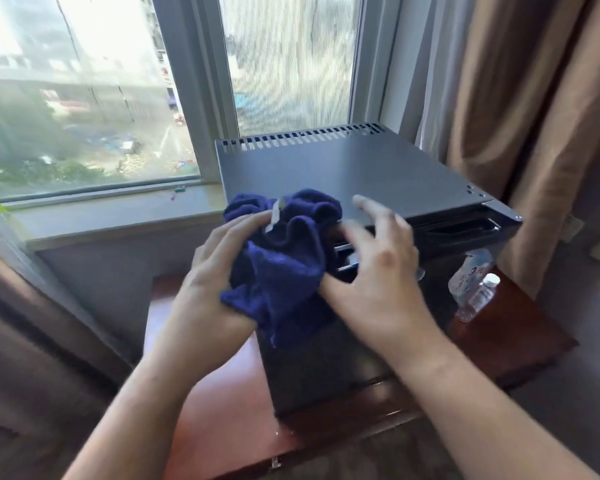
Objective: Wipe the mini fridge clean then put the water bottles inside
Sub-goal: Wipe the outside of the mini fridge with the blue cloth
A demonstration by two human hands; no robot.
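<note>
The mini fridge (354, 171) sat on a reddish wooden table (520, 337) by the window (84, 98), its dark top facing up. A bunched blue cloth (284, 268) hung at its front upper edge, gripped by the left hand (212, 271). The right hand (378, 271), blurred, was spread loose just beside the cloth. The water bottles (478, 296) lay on the table right of the fridge, near a tan curtain (534, 116).

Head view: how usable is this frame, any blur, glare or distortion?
Head view: right hand motion-blurred, cloth and left hand sharper; window overexposed, backlighting the dark fridge; wide-angle lean in the verticals; bottles soft but recognisable.
</note>
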